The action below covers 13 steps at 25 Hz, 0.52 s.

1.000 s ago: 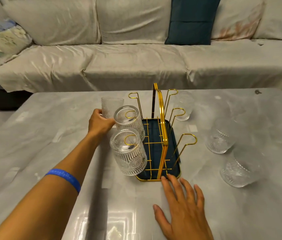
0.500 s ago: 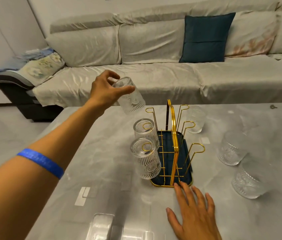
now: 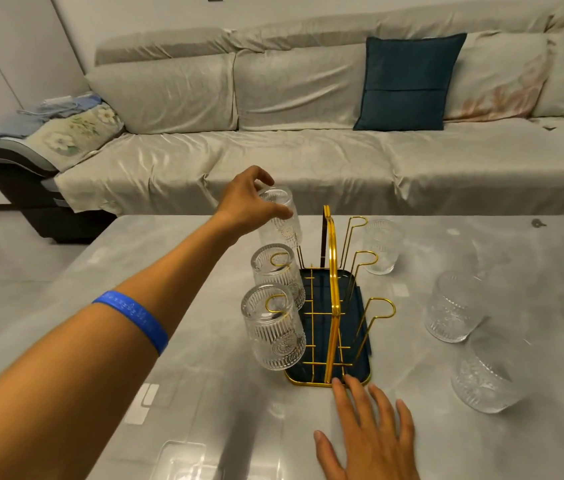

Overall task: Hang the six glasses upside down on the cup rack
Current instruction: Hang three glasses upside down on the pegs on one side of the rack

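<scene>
the blue wristband (image 3: 136,318) at left carried pale writing too small to read. the left hand (image 3: 247,202) gripped an inverted glass (image 3: 282,216) above the rack (image 3: 330,306) at centre, its peg hidden. the right hand (image 3: 368,434), flat and released, was cut off by the bottom edge. three glasses (image 3: 453,306) stood right, table (image 3: 533,455) bare beyond.

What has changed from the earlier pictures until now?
The left hand took a glass from the table, lifted it, turned it over and lowered it at the rack's far left hook. The right hand, two hung glasses and three standing ones stayed.
</scene>
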Motion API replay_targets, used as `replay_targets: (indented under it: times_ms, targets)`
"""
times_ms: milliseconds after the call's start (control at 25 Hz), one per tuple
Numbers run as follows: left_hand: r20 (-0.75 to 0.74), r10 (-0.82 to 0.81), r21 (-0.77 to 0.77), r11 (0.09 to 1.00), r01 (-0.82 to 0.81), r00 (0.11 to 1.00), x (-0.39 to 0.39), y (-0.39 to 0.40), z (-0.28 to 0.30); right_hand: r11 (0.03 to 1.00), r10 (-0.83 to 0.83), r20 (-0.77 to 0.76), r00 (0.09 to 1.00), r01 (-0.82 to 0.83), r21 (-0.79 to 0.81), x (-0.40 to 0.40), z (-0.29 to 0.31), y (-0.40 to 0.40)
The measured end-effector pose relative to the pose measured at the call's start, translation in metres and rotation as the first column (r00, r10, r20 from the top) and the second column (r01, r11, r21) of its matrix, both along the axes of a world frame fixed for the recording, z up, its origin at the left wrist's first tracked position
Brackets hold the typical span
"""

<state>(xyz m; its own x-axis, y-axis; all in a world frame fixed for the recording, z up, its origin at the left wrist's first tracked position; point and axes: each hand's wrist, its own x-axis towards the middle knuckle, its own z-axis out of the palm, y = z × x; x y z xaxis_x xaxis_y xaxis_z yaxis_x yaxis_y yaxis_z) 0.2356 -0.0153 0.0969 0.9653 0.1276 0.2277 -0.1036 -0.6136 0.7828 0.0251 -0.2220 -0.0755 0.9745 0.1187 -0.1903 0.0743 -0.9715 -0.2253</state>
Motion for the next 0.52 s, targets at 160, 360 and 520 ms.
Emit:
replay_targets:
  times_ms: [160,360,520]
  targets:
    - [-0.049,-0.002,0.013,1.000,0.003,0.999,0.005,-0.003,-0.013,1.000,-0.001,-0.023,1.000,0.002,0.028,0.001,0.003,-0.001]
    - [-0.154,0.012,0.049,0.999,-0.005,0.988,0.009,-0.013,-0.028,1.000,0.016,-0.028,0.999,-0.016,0.012,0.000,0.003,-0.002]
    - [-0.166,0.032,0.060,0.998,-0.023,0.986,0.012,-0.016,-0.033,1.000,0.006,0.016,1.000,-0.006,0.014,0.004,0.000,-0.002]
